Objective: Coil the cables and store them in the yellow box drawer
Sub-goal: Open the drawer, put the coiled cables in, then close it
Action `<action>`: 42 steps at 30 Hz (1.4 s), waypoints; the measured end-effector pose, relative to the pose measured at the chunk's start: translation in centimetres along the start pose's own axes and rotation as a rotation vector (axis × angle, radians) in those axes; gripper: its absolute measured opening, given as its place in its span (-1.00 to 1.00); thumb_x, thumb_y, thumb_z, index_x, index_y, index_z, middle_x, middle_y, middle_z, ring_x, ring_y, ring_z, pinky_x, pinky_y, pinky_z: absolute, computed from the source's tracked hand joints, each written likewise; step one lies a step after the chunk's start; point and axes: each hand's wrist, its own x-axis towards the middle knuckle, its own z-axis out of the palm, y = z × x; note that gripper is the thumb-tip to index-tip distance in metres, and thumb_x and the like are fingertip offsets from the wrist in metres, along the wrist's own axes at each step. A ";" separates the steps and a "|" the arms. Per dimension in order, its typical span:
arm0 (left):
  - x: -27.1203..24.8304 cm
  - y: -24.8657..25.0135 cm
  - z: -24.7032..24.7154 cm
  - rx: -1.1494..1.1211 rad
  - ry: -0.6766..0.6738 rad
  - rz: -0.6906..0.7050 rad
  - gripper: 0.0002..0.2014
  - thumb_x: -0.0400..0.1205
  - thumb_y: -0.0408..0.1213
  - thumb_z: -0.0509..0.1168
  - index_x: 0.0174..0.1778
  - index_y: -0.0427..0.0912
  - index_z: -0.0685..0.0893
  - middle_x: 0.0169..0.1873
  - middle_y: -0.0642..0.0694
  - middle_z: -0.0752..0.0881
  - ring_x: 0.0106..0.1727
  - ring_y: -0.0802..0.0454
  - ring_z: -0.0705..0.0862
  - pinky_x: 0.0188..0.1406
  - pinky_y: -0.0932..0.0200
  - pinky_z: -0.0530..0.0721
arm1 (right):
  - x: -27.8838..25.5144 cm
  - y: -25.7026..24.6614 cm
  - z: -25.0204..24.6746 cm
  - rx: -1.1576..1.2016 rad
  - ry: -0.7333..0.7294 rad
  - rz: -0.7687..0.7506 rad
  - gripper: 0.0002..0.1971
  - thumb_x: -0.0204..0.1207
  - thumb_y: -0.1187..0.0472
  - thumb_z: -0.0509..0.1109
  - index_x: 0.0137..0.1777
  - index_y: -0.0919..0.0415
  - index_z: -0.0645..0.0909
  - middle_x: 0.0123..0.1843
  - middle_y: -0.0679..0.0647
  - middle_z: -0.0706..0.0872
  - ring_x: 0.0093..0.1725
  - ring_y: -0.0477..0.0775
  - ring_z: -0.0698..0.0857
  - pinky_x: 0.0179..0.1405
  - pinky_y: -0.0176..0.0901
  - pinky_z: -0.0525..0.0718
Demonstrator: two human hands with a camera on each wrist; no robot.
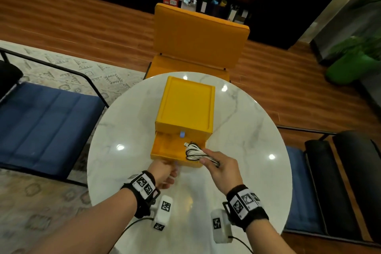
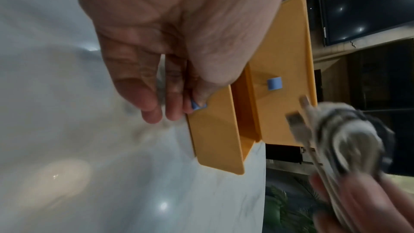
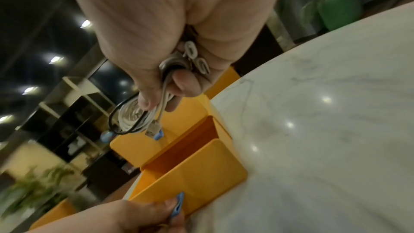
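Note:
A yellow box [image 1: 185, 105] stands mid-table with its lower drawer [image 1: 165, 150] pulled out toward me. My left hand [image 1: 165, 171] pinches the drawer's small blue handle [image 2: 196, 106] at the front panel [image 3: 197, 169]. My right hand [image 1: 220, 167] grips a coiled bundle of white and black cables [image 1: 194, 151] over the drawer's right side, its USB plug [image 3: 153, 129] pointing into the open drawer. The bundle [image 2: 342, 141] looks blurred in the left wrist view. A second blue handle [image 1: 182, 134] sits on the shut upper drawer.
The round white marble table [image 1: 247, 130] holds only the box. A yellow chair [image 1: 198, 37] stands behind it, blue cushioned seats [image 1: 41, 121] at left and right, a green pot [image 1: 346, 68] on the floor at right.

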 end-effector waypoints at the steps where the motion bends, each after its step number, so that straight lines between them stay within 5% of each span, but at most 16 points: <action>1: -0.4 -0.6 -0.1 0.003 -0.004 -0.001 -0.84 0.73 -0.22 0.23 -0.10 -0.15 0.66 -0.35 -0.10 0.69 -0.50 0.01 0.58 -0.50 0.27 0.52 | 1.0 -0.4 0.7 -0.045 -0.034 -0.037 -0.70 0.58 0.10 0.53 0.31 0.00 0.76 0.11 -0.04 0.85 0.10 -0.14 0.78 0.17 -0.32 0.65; 7: -1.5 -2.3 -0.5 0.015 0.006 0.004 -0.83 0.67 -0.18 0.25 -0.09 -0.14 0.72 -0.29 -0.11 0.77 -0.43 -0.01 0.66 -0.41 0.25 0.60 | 6.0 -1.4 5.8 -0.358 -0.322 -0.094 -0.66 0.64 0.05 0.44 0.39 0.04 0.70 0.28 0.20 0.79 0.27 0.24 0.70 0.34 0.09 0.63; 13: -2.0 -2.1 -0.9 -0.002 -0.002 0.052 -0.79 0.68 -0.17 0.29 -0.20 -0.12 0.77 -0.38 -0.06 0.81 -0.36 -0.03 0.72 -0.39 0.24 0.61 | 6.9 0.0 8.3 -0.573 -0.490 -0.052 -0.68 0.65 -0.05 0.38 0.36 -0.09 0.70 0.27 0.18 0.80 0.26 0.30 0.72 0.27 0.12 0.71; 16: -2.1 -2.0 -1.0 -0.018 -0.018 0.065 -0.78 0.71 -0.19 0.27 -0.18 -0.10 0.77 -0.27 -0.11 0.85 -0.32 -0.01 0.76 -0.42 0.27 0.62 | 7.1 0.7 8.4 -0.680 -0.520 -0.061 -0.67 0.65 -0.12 0.33 0.38 -0.18 0.66 0.21 0.19 0.82 0.19 0.31 0.74 0.18 0.10 0.74; 19: -2.0 -1.9 -1.1 -0.030 -0.016 0.066 -0.78 0.71 -0.19 0.28 -0.20 -0.09 0.76 -0.32 -0.06 0.86 -0.31 -0.01 0.78 -0.38 0.25 0.63 | 7.2 0.8 8.3 -0.830 -0.538 -0.118 -0.66 0.68 -0.20 0.23 0.39 -0.28 0.62 0.21 0.12 0.82 0.24 0.26 0.70 0.32 0.13 0.56; 24: -1.7 -2.0 -0.9 -0.031 -0.007 0.074 -0.80 0.72 -0.19 0.29 -0.18 -0.10 0.74 -0.44 0.03 0.83 -0.37 0.02 0.75 -0.37 0.26 0.60 | 7.1 0.6 8.1 -0.950 -0.549 -0.145 -0.64 0.68 -0.25 0.13 0.33 -0.29 0.64 0.40 0.06 0.60 0.54 0.27 0.32 0.46 0.40 0.25; 30: -1.4 -2.0 -0.8 -0.032 0.007 0.090 -0.79 0.70 -0.20 0.29 -0.17 -0.14 0.77 -0.31 -0.11 0.86 -0.35 0.00 0.74 -0.37 0.23 0.59 | 7.3 -0.7 8.4 -0.887 -0.655 -0.108 -0.64 0.78 -0.06 0.09 0.23 0.05 0.68 0.25 0.20 0.61 0.31 0.33 0.59 0.26 0.24 0.59; 35: -1.1 -1.9 -0.7 -0.044 0.042 0.111 -0.83 0.67 -0.27 0.28 -0.14 -0.19 0.75 -0.29 -0.18 0.83 -0.33 -0.04 0.74 -0.39 0.21 0.64 | 6.0 -1.7 8.2 -0.877 -0.664 -0.159 -0.38 0.70 -0.28 -0.13 0.36 0.10 0.58 0.34 0.20 0.61 0.36 0.27 0.53 0.36 0.32 0.45; 38: -1.0 -1.8 -0.7 -0.042 0.039 0.102 -0.83 0.68 -0.23 0.31 -0.12 -0.19 0.77 -0.29 -0.13 0.86 -0.34 0.00 0.77 -0.35 0.21 0.66 | 5.6 -1.0 7.7 -0.915 -0.667 -0.220 -0.47 0.70 -0.13 -0.10 0.48 0.08 0.48 0.41 0.16 0.54 0.39 0.25 0.46 0.37 0.31 0.39; 42: -1.0 -1.7 -0.7 -0.036 0.030 0.099 -0.78 0.71 -0.14 0.31 -0.20 -0.10 0.77 -0.38 0.00 0.85 -0.40 0.09 0.78 -0.33 0.22 0.61 | 6.0 -0.5 6.8 -0.911 -0.622 -0.239 -0.58 0.71 0.00 0.02 0.41 0.04 0.57 0.30 0.11 0.51 0.31 0.23 0.43 0.33 0.28 0.38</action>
